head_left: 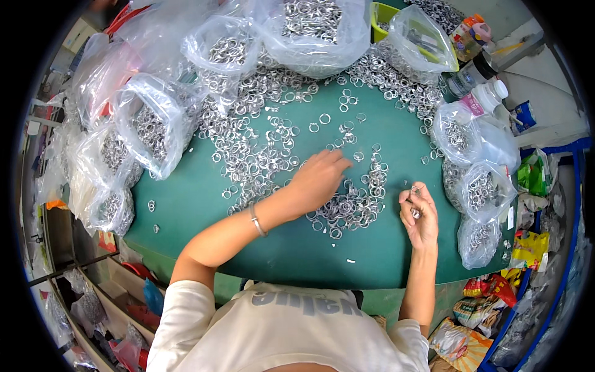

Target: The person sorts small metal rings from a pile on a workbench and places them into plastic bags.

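Note:
Many silver-coloured metal rings lie on a green tabletop. My left hand [319,181] reaches over them from the left, with a bracelet [255,219] on its wrist. Its fingers stretch toward a few loose rings, and I see nothing held in it; the thumb side is partly hidden. Just below and right of that hand is a small dense heap of rings [353,208]. To the right of the heap, my right hand [423,217] is raised palm up with curled fingers. It is closed on a few silver rings [415,212], which show between the fingers and in the palm.
Clear plastic bags of rings, such as one at the left [149,133] and one at the right [480,189], line the table's sides. A bigger bag [310,53] and a yellow-green bin [384,13] stand at the back. Bottles [480,99] stand back right; shelves flank the table.

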Motion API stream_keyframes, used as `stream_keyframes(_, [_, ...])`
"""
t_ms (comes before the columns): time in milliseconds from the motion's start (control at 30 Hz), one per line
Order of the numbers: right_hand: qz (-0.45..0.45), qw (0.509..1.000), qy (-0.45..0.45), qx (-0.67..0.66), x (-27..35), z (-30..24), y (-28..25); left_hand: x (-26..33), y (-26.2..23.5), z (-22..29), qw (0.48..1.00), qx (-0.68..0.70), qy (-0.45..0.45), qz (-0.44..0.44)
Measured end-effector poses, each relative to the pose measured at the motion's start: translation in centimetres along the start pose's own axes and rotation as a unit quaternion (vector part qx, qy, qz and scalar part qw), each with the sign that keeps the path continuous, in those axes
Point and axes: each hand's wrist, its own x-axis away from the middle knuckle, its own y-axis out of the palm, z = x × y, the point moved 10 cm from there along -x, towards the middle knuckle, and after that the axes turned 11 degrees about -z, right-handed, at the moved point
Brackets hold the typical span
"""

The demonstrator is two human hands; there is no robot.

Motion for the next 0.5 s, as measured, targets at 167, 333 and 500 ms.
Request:
stream_keyframes(167, [-0.001, 1.000, -0.024, 0.010, -1.1, -0.9, 1.4, -5.3, 0.9, 1.7, 0.995, -0.045, 0.089, 0.023])
stream_keyframes(333, [0.065, 0.928, -0.038, 0.366, -2.9, -1.7, 0.4, -7.6, 2.9, 0.0, 0.994, -0.071, 0.078, -0.001])
stream_keyframes(500, [0.094, 0.661, -0.062, 0.742, -5.8, -1.2, 3.0, -6.9, 2.0, 0.3, 0.995, -0.029, 0.089, 0.030])
